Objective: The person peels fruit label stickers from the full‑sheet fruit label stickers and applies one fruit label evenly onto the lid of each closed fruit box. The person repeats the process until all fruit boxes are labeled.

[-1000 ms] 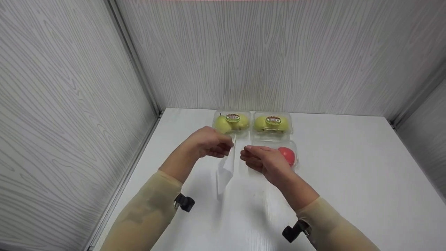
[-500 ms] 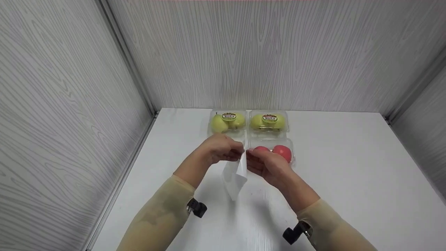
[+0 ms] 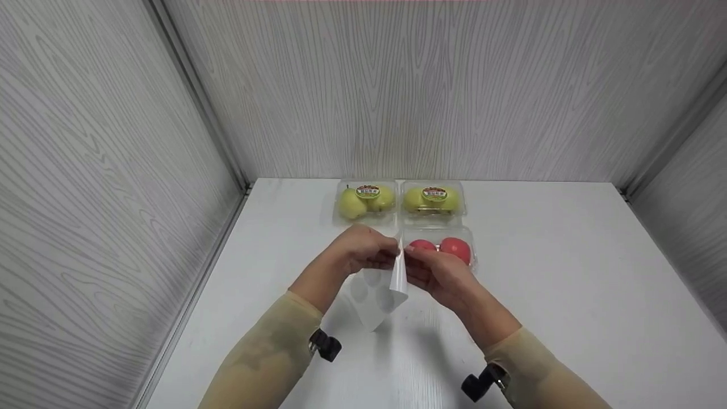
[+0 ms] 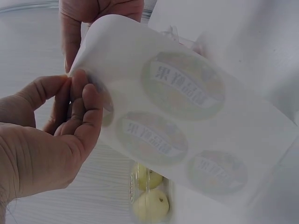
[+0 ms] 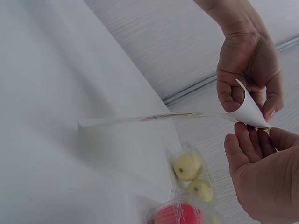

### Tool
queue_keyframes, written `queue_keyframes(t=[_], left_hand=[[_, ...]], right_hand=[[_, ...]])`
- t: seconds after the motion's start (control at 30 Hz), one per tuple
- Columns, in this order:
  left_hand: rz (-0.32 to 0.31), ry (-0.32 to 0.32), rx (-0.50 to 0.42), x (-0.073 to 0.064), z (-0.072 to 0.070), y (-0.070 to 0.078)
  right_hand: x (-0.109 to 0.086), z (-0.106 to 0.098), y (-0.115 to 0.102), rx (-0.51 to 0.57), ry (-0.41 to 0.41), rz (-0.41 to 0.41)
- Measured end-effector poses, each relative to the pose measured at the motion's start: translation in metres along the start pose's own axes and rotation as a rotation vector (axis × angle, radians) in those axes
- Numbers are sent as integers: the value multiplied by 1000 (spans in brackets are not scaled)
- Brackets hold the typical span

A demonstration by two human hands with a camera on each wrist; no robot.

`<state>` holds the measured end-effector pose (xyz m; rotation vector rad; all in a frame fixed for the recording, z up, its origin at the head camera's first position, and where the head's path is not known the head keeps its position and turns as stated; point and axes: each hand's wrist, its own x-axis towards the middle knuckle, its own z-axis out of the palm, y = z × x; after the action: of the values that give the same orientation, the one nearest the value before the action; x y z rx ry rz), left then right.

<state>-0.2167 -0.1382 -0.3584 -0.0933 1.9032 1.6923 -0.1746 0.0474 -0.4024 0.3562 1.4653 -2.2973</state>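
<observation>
A white sheet of stickers (image 3: 368, 304) hangs between my hands, its upper corner curled over. In the left wrist view several oval labels (image 4: 183, 86) show faintly through its backing, lettering reversed. My left hand (image 3: 360, 245) pinches the sheet near its top edge. Opposite it, my right hand (image 3: 446, 274) has thumb and forefinger together at the same corner; whether they hold the backing or a label is hidden. Just behind the right hand lies a clear plastic box with two red fruits (image 3: 455, 250), bearing no visible label.
Two clear boxes of yellow-green pears, the left box (image 3: 367, 201) and the right box (image 3: 434, 201), stand side by side near the back wall (image 3: 426, 102). Each bears an oval label. A side wall (image 3: 102, 199) rises at the left of the white table (image 3: 568, 295).
My left hand has come right and slightly nearer with the sheet, closing the gap to my right hand. The right fingertips now meet the sheet's corner. The red fruits show more fully.
</observation>
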Motion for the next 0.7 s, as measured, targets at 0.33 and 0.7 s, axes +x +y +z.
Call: queue_keyframes(t=[0.33,0.7], left_hand=[[9,17,10,0,4,-4],[12,8,17,0,7,-2]], right_hand=[[0,-2,3,-27,1,-18],[-1,-5,3,-54,26,-18]])
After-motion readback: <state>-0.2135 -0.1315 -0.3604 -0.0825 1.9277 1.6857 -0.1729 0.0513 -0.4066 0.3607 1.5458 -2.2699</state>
